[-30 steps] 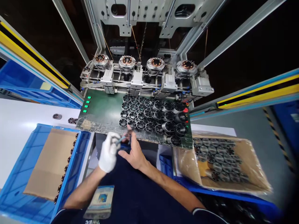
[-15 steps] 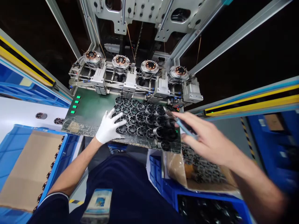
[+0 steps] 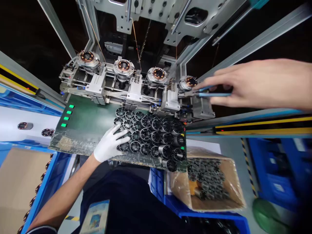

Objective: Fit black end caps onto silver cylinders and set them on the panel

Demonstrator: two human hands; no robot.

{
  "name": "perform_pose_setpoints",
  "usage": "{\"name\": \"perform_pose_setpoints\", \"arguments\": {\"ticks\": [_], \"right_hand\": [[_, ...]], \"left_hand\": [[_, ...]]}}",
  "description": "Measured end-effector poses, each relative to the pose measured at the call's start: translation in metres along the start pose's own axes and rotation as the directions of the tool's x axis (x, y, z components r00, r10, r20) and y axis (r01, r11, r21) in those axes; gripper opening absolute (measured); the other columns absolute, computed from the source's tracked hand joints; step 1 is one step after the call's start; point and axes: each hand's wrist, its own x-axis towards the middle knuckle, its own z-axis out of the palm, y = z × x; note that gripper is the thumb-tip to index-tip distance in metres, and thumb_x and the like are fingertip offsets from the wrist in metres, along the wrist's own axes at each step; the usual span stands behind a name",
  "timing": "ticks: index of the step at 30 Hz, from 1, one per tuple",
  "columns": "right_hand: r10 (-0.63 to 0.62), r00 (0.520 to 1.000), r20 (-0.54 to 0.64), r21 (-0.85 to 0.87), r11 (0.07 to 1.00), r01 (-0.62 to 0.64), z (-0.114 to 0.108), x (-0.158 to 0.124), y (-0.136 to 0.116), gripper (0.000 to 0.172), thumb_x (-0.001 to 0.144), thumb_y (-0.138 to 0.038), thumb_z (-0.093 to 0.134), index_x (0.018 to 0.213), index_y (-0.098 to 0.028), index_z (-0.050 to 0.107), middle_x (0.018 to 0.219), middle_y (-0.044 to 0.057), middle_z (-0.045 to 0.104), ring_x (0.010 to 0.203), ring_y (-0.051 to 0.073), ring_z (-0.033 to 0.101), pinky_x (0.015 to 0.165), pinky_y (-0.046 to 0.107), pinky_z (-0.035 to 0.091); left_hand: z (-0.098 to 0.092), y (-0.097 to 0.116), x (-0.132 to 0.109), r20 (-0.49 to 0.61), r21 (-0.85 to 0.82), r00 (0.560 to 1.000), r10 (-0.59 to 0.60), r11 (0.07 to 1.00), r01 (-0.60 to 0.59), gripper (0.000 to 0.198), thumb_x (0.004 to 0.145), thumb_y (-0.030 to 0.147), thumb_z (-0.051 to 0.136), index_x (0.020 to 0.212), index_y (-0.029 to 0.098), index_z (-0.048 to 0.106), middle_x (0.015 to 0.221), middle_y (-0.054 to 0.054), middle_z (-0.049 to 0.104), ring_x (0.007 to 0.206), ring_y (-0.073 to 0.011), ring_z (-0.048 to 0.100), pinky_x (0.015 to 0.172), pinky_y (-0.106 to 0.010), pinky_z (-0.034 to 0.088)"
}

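My left hand [image 3: 110,143], in a white glove, rests with fingers spread on the left edge of a group of black ring-shaped cores [image 3: 145,134] on the green worktop [image 3: 85,125]. Bare and raised at the right, my right hand [image 3: 234,86] grips blue-handled pliers [image 3: 207,94]. The pliers' jaws are close to the rightmost winding station [image 3: 188,83], which holds a core with copper wire. Three more stations with copper-wound cores, such as the leftmost one [image 3: 87,58], stand in a row to its left.
Yellow-black bars [image 3: 263,127] flank the machine. An open carton [image 3: 234,182] of cores sits below right. At the left is a blue bin [image 3: 57,172] with cardboard and cores; a few cores [image 3: 25,125] lie on a white surface. Thin wires run down from above.
My right hand has moved up and away from the cores on the worktop to the rightmost station, with the pliers. My left hand stays spread on the cores. The view has shifted slightly.
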Motion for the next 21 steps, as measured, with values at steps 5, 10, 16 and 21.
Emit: {"name": "perform_pose_setpoints", "arguments": {"ticks": [5, 10, 16, 21], "right_hand": [[0.006, 0.981, 0.194, -0.177, 0.984, 0.029, -0.012, 0.04, 0.048, 0.071, 0.091, -0.082, 0.078, 0.142, -0.032, 0.085, 0.118, -0.003, 0.088, 0.072, 0.007, 0.069, 0.068, 0.028, 0.037], [-0.065, 0.989, 0.133, -0.101, 0.992, 0.079, -0.003, 0.057, 0.088, 0.079, 0.082, -0.084, 0.071, 0.13, -0.023, 0.089, 0.105, -0.005, 0.089, 0.072, 0.002, 0.07, 0.073, 0.025, 0.04], [0.017, 0.975, 0.223, -0.027, 1.0, -0.012, -0.001, 0.068, 0.087, 0.081, 0.083, -0.073, 0.07, 0.133, -0.011, 0.085, 0.089, -0.003, 0.086, 0.072, 0.003, 0.072, 0.08, 0.033, 0.046], [0.069, 0.965, 0.253, -0.03, 0.998, -0.064, -0.003, 0.068, 0.08, 0.074, 0.092, -0.066, 0.062, 0.129, -0.006, 0.084, 0.095, -0.001, 0.085, 0.078, 0.001, 0.073, 0.082, 0.031, 0.046]], "left_hand": [[-0.021, 0.019, -0.02, -0.139, 0.073, 0.99, 0.002, 0.997, 0.008, 0.081, 0.077, 0.072, 0.095, 0.147, 0.035, 0.077, 0.171, -0.013, 0.067, 0.164, -0.0524, 0.054, 0.133, -0.077, 0.043], [-0.019, -0.003, -0.075, -0.387, 0.088, 0.897, -0.213, 0.96, 0.266, 0.052, 0.095, 0.042, 0.083, 0.143, 0.025, 0.073, 0.156, -0.026, 0.074, 0.146, -0.0551, 0.07, 0.115, -0.075, 0.061], [-0.007, -0.011, -0.079, -0.484, 0.076, 0.79, -0.377, 0.881, 0.467, 0.033, 0.102, 0.04, 0.076, 0.129, 0.022, 0.08, 0.136, -0.021, 0.085, 0.118, -0.0497, 0.085, 0.098, -0.066, 0.071], [-0.007, -0.01, -0.073, -0.486, 0.064, 0.785, -0.385, 0.88, 0.471, 0.026, 0.1, 0.043, 0.073, 0.118, 0.025, 0.081, 0.12, -0.017, 0.09, 0.11, -0.0498, 0.087, 0.095, -0.066, 0.072]]}}
